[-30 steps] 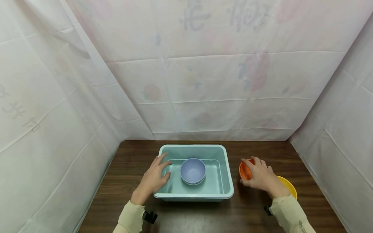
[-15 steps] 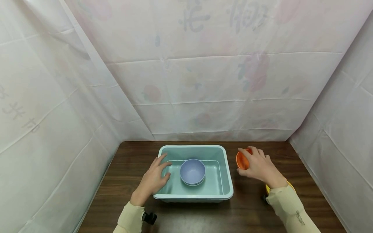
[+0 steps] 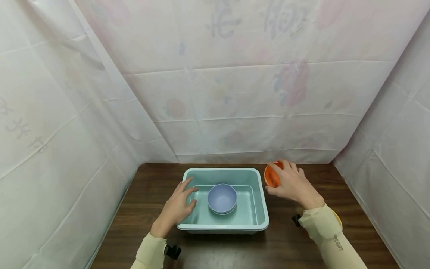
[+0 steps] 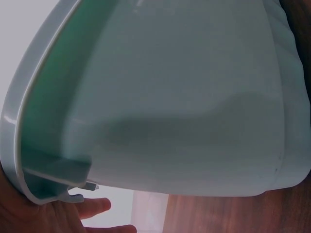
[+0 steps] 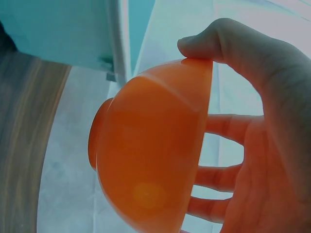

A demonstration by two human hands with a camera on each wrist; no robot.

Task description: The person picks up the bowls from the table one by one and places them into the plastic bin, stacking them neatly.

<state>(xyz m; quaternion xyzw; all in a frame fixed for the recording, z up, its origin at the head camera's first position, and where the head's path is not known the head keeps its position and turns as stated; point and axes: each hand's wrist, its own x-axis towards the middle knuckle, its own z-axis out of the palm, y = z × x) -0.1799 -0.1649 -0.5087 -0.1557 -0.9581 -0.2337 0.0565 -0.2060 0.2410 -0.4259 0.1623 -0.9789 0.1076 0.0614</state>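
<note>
My right hand [image 3: 291,183] grips an orange bowl [image 3: 271,176] by its rim, just right of the light-blue basin [image 3: 223,226]. In the right wrist view the bowl [image 5: 150,150] hangs above the table, thumb on one side of the rim and fingers on the other. Two nested lavender bowls [image 3: 222,198] rest on the basin floor. At the basin's left rim lies my left hand [image 3: 177,204], its fingers spread and relaxed over the edge. The left wrist view shows the outer wall of the basin [image 4: 184,97] with a few fingertips below its rim.
A yellow bowl [image 3: 337,218] on the table is mostly hidden under my right forearm. The dark wooden table [image 3: 228,254] backs onto a white cloth curtain [image 3: 231,112], with more white cloth at both sides.
My right hand has lifted the orange bowl and carried it leftward and away from me, closer to the basin. The left hand keeps its place.
</note>
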